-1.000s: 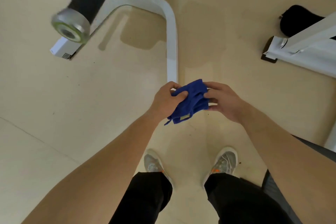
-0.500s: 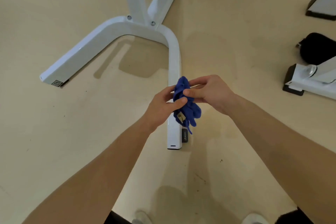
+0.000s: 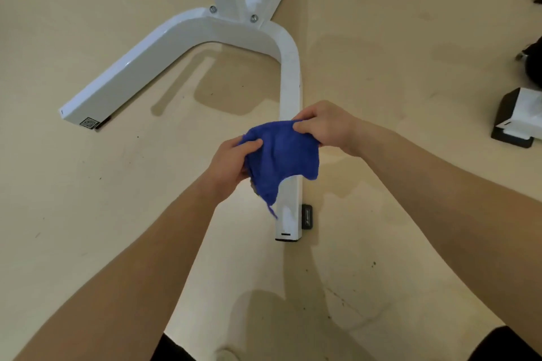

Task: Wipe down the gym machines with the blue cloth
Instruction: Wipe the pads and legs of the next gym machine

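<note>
The beige floor (image 3: 88, 214) fills nearly everything below me, scuffed with a few dark specks. On it stands the white machine base (image 3: 176, 47), a curved steel frame whose 2 legs spread toward me, joined at the top by 2 bolts (image 3: 213, 9) under slanted uprights. The left leg ends in a square label (image 3: 89, 122); the right leg (image 3: 289, 91) runs straight down beneath my hands and ends at a black foot pad (image 3: 306, 216). Another machine's black-and-white foot (image 3: 517, 120) sits at the right edge. I hold the blue cloth (image 3: 283, 158) in the air above that right leg, spread between both hands. My left hand (image 3: 231, 165) pinches its left edge, thumb on top. My right hand (image 3: 325, 126) pinches its upper right corner, fingers closed on the fabric.
</note>
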Demonstrator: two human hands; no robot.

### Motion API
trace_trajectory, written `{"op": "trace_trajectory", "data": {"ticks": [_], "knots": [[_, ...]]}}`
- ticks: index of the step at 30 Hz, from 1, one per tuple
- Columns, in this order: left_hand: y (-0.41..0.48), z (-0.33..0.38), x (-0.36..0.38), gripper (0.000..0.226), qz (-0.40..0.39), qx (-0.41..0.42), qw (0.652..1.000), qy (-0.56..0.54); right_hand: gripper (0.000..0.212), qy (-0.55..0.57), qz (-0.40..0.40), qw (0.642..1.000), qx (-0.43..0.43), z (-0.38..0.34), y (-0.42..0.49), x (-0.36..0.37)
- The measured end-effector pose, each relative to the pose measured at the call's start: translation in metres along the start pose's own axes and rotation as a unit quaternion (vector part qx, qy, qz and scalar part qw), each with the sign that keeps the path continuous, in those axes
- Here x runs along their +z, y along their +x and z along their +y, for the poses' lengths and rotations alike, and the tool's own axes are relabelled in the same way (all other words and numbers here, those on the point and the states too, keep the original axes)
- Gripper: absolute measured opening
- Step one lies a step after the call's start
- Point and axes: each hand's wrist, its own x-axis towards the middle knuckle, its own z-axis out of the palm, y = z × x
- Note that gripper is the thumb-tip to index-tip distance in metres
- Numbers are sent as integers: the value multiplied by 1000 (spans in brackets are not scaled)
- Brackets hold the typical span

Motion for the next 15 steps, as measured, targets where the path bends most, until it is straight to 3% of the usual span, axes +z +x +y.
{"op": "trace_trajectory", "data": {"ticks": [5, 9, 12, 15], "knots": [[18, -37, -22, 14, 57, -48, 980, 183, 12, -22, -9, 998, 54, 46, 16, 21], [33, -70, -2, 34, 165, -39, 950, 263, 47, -82, 162, 981, 74, 81, 29, 57], [27, -95, 20, 51, 214, 21, 927, 307, 60, -170, 303, 935, 66, 98, 20, 80], [19, -113, 43, 51, 170, 17, 942, 290, 50, -135, 280, 949, 47, 108, 5, 106]]}}
